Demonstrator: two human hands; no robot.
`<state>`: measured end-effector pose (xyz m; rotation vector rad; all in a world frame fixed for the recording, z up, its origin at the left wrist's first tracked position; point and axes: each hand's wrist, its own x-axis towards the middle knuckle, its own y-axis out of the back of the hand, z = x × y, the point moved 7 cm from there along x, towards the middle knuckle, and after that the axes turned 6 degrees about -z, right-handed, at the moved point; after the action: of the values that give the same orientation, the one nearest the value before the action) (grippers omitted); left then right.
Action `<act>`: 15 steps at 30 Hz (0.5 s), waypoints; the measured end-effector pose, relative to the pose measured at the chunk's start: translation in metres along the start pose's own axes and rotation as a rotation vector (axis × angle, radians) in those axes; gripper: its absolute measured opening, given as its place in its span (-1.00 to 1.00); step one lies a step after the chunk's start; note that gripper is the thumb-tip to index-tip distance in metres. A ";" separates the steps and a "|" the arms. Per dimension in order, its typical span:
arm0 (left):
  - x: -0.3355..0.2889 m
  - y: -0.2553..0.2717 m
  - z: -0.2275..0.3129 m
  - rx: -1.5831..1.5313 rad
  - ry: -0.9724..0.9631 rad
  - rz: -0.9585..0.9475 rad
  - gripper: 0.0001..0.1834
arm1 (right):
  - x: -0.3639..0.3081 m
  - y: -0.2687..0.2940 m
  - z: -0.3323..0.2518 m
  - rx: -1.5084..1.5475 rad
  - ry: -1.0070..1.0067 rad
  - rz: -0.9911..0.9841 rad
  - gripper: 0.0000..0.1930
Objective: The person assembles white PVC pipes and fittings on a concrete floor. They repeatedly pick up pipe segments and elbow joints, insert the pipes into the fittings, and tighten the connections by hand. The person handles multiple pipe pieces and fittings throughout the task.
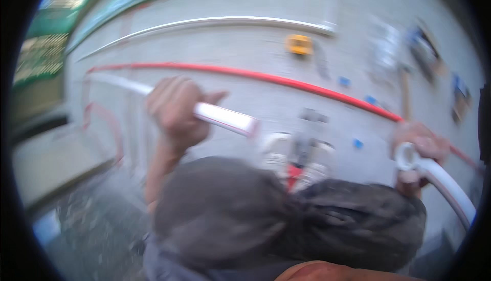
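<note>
Hands both occupied; your left hand (174, 112) is closed in a fist around a white pipe (225, 118), thumb pointing right; the pipe's cut end sticks out just past the fist on its right, and the rest runs up and left across the grey floor (245, 96); your right hand (419, 145) is clamped on a second white pipe (445, 181), fingers wrapped just behind its open round end; that pipe curves down and right toward the picture's edge. Between your hands, on the floor, lies a blurred tool with a red part (299, 158); cannot tell its kind. Red pipe (286, 81) runs across the floor beyond both hands; a silver pipe (215, 22) lies farther off, with a small yellow object (299, 44) near it. Your knees in dark trousers (286, 219) fill the lower picture.
</note>
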<state>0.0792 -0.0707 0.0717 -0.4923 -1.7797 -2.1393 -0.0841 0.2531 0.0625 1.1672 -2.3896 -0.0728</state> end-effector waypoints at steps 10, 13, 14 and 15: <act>-0.019 0.145 0.040 0.193 0.144 0.242 -0.43 | -0.055 0.009 0.075 -0.077 -0.230 -0.035 -0.42; -0.023 0.152 0.046 0.219 0.157 0.261 -0.45 | -0.054 0.011 0.078 -0.083 -0.222 -0.028 -0.40; -0.020 0.153 0.047 0.203 0.144 0.273 -0.45 | -0.055 0.013 0.078 -0.088 -0.232 -0.004 -0.39; -0.020 0.155 0.050 0.198 0.138 0.280 -0.46 | -0.057 0.012 0.084 -0.078 -0.234 0.001 -0.39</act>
<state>0.1695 -0.0488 0.2063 -0.4969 -1.7106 -1.7458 -0.0995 0.2907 -0.0310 1.1780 -2.5629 -0.3155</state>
